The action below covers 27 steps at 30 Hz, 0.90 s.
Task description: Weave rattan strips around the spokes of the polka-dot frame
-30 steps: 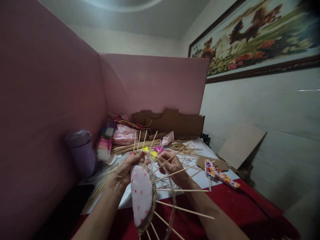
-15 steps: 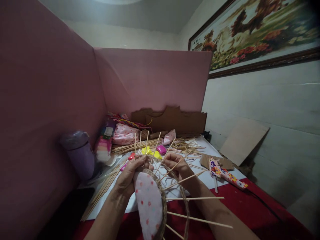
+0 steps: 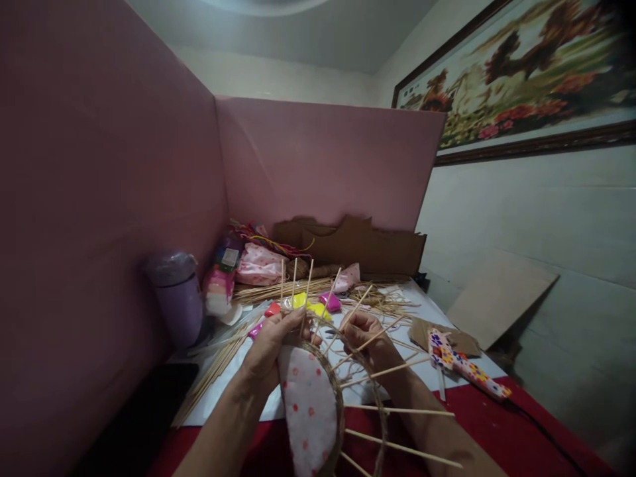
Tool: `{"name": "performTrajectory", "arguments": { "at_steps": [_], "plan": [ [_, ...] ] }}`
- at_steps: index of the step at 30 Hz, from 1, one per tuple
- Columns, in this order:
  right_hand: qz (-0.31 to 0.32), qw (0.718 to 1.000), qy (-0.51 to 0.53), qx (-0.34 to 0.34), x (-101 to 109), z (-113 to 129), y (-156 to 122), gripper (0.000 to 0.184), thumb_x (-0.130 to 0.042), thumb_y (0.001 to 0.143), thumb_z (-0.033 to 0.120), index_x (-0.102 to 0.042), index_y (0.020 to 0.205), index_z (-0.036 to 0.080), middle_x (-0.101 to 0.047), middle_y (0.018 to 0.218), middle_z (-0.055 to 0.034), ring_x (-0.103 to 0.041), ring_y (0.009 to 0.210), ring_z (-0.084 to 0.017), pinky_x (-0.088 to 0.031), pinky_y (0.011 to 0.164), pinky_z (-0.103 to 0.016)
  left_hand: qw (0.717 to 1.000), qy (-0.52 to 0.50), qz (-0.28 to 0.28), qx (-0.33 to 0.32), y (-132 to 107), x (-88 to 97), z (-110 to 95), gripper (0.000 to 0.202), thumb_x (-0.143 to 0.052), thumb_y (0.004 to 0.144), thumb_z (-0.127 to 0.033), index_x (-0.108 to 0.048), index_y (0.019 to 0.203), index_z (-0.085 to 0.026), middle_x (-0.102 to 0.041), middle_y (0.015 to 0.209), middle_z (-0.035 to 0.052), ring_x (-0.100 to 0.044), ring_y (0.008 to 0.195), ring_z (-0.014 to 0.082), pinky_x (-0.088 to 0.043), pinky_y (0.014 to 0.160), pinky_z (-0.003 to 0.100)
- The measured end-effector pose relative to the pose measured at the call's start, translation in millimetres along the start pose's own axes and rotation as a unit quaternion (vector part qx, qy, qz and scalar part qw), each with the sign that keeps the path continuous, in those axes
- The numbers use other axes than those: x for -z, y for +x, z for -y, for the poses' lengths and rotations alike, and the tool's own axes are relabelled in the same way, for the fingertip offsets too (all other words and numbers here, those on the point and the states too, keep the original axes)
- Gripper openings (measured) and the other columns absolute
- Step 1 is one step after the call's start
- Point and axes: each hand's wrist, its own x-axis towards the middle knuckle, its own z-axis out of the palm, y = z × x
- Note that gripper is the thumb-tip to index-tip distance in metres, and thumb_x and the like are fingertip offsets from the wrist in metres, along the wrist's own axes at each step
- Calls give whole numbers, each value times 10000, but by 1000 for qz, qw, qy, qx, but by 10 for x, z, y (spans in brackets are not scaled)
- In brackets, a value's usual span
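My left hand [image 3: 271, 344] is closed on the upper edge of a half-round woven piece [image 3: 308, 404], covered in white dotted fabric with a braided twine rim. Thin wooden sticks [image 3: 420, 411] fan out from that rim. A second arc of twine [image 3: 380, 411] crosses the sticks farther out. At the upper part of this arc, the fingers of my right hand [image 3: 365, 334] are pinched together on the twine beside a stick. A small dark tip shows by those fingers, too unclear to name.
A floral glue gun [image 3: 467, 371] lies at right near a cardboard piece [image 3: 467, 341]. Bundled sticks [image 3: 213, 374] lie at left, near a purple tumbler [image 3: 179, 298]. Yellow packets [image 3: 299, 301], dotted fabric [image 3: 261, 264] and loose twine lie behind my hands. Cardboard [image 3: 368, 248] stands at the back.
The whole view has shifted, so the scene sits farther right and slightly lower. My right hand has turned slightly at the twine; my left keeps its hold.
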Motion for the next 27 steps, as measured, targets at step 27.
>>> {"name": "performTrajectory", "arguments": {
  "at_steps": [27],
  "plan": [
    [-23, 1000, 10, 6, -10, 39, 12, 301, -719, 648, 365, -503, 578, 168, -412, 406, 81, -292, 328, -32, -195, 338, -176, 984, -99, 143, 42, -50, 55, -8, 484, -504, 749, -93, -511, 1229, -158, -680, 1037, 113, -654, 881, 255, -480, 810, 373]
  ]
}}
